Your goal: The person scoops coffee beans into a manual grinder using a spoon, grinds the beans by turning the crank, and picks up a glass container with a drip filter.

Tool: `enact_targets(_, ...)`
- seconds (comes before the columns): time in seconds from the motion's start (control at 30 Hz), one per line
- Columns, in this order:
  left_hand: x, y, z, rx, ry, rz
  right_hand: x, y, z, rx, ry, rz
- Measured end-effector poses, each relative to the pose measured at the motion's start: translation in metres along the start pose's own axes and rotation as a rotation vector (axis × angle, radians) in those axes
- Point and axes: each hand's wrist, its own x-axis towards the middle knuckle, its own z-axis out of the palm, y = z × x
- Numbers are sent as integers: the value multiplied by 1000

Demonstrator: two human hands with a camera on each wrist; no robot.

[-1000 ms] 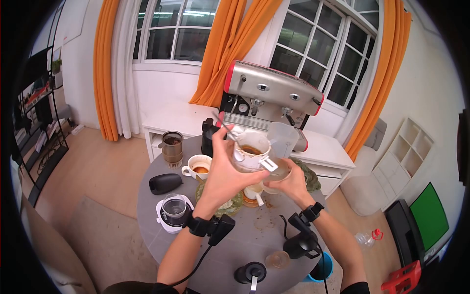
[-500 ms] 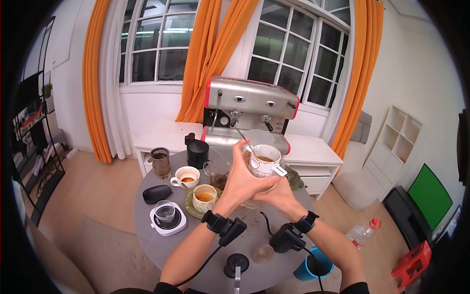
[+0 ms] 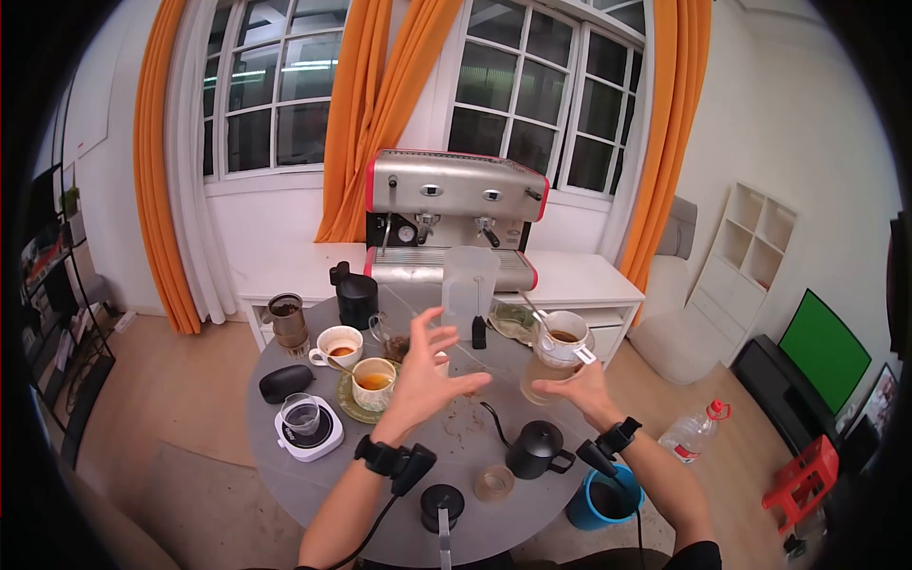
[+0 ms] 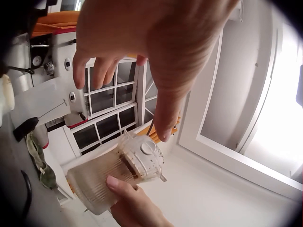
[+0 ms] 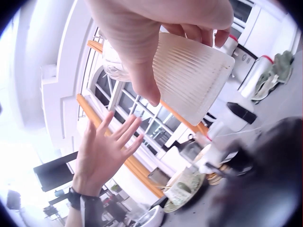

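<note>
My right hand grips a ribbed glass above the right side of the table. On the glass sits a pale dripper with brown liquid inside, and a thin-handled spoon leans out of its top. In the right wrist view the thumb presses one side of the ribbed wall while the other fingers wrap the far side. My left hand is raised to the left of the glass, apart from it. Its fingers are spread with nothing between them.
Cups of brownish liquid, a scale and a metal canister stand left. A black kettle, a small glass and a black-lidded container are nearer. A translucent pitcher stands behind.
Both hands were together around the glass; the left has let go and moved left with fingers spreading. The right hand has carried the glass and dripper to the right.
</note>
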Motion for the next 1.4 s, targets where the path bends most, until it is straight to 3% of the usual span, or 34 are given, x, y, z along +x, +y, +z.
enact_targets(0.13, -22, -34, -17, -196, 40, -164, -20, 41, -26, -24, 91, 39)
enact_targets(0.23, -35, -55, -18, -198, 72, -176, -33, 76, -35, -22, 103, 173)
enact_targets(0.43, -50, -75, -13, -206, 3, -240, -45, 106, -35, -65, 95, 257)
enact_targets(0.7, -59, -93, -10, -233, 31, -259, -50, 112, -29, -67, 157, 130)
enact_targets(0.83, -64, -97, -10, -241, 7, -269, -51, 101, -28, -85, 145, 149)
enact_targets(0.9, -68, -104, -9, -255, -19, -286, -53, 104, -36, -239, 97, 128)
enact_targets(0.97, -72, -107, -9, -267, -33, -304, -50, 122, -67, -415, 50, -90)
enact_targets(1.03, -75, -108, -8, -321, -67, -332, -55, 80, -94, -851, 189, 81)
enact_targets(1.1, -75, -109, -8, -328, -82, -344, -44, 43, -111, -989, 367, -119)
enact_targets(1.13, -74, -110, -8, -332, -118, -357, -37, 11, -104, -993, 356, -122)
enact_targets(1.2, -74, -110, -8, -331, -135, -376, -21, -48, -66, -591, 211, -52)
enact_targets(1.27, -75, -110, -8, -324, -156, -394, -6, -58, -26, -198, -71, 43)
enact_targets(1.33, -75, -109, -11, -319, -166, -415, 7, -72, 24, -165, -321, 168)
enact_targets(1.4, -75, -111, -17, -322, -154, -415, 36, -51, 63, -345, -577, 247)
